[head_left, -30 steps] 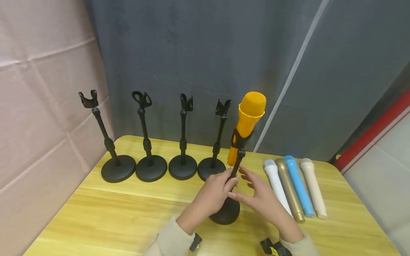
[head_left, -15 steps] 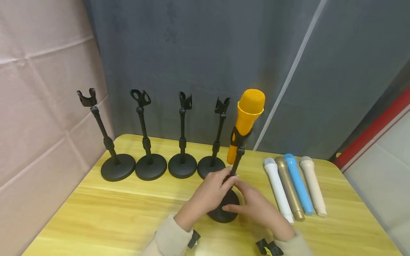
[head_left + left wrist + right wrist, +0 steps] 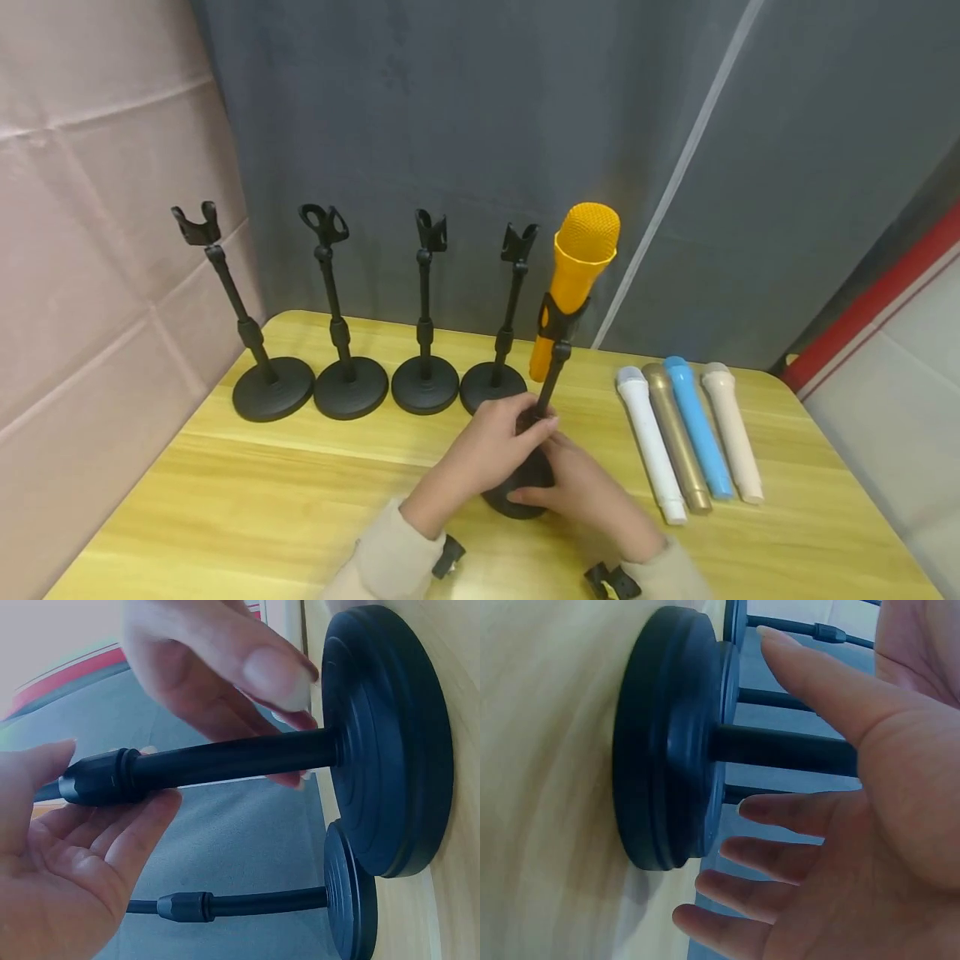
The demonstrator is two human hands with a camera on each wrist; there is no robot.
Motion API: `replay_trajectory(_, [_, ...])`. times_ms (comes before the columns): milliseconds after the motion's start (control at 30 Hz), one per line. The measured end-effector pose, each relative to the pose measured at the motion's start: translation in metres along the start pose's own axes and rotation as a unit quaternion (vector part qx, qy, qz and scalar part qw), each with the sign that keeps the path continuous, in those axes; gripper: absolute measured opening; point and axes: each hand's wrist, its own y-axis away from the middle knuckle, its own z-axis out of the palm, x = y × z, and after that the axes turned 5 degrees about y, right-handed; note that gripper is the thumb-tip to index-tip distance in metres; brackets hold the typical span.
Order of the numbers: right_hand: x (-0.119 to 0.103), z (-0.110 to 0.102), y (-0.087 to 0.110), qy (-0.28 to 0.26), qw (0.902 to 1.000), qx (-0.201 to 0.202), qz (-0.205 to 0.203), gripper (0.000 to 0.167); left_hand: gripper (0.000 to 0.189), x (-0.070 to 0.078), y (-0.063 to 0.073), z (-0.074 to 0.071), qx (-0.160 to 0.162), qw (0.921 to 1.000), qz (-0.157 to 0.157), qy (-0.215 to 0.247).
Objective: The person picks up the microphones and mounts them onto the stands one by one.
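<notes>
The black, round-based microphone stand (image 3: 552, 382) carried a yellow, mesh-headed microphone (image 3: 586, 242); I saw the left hand (image 3: 489, 440) gripping this stand, the right hand (image 3: 583, 485) loosely spread beside it.

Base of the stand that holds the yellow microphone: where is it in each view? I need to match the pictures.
Head: lower centre, partly hidden by the right hand; base.
Left wrist: right of centre, mostly in the upper half; base.
Right wrist: left of centre, seen nearly edge-on; base.
Shared landmark: the right hand, close to the base.
</notes>
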Motion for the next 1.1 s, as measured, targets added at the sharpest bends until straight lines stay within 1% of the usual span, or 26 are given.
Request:
replay_trajectory(67, [0.0,0.002,-0.001,-0.001,1.0,-0.002,0.001,0.102,0.031,0.0,0.001,-0.001,0.0,0.9999,-0.001,0.013])
replay_trajectory(200, [0.0,0.005,-0.002,-0.002,1.0,-0.005,0.005,0.104,0.026,0.001,0.001,-0.004,0.0,0.9994,0.008,0.033])
replay_trajectory(367, [-0.002,0.008,-0.002,0.001,0.9998,-0.013,0.015,0.101,0.023,0.0,0.001,-0.006,-0.004,0.9983,0.017,0.055])
replay_trajectory(500, [-0.002,0.012,-0.002,0.019,0.9993,-0.023,0.021,0.101,0.025,-0.001,0.001,-0.009,-0.015,0.9978,0.021,0.062])
replay_trajectory(700, [-0.001,0.014,-0.005,0.033,0.999,-0.021,0.02,0.102,0.027,-0.003,0.001,-0.012,-0.028,0.9966,0.021,0.075])
replay_trajectory(967, [-0.003,0.014,-0.004,0.04,0.9984,-0.02,0.034,0.101,0.029,-0.004,0.0,-0.012,-0.03,0.9963,0.032,0.074])
replay_trajectory(1100, [-0.003,0.014,-0.003,0.042,0.9981,-0.024,0.039,0.102,0.029,-0.004,-0.001,-0.011,-0.027,0.9965,0.032,0.072])
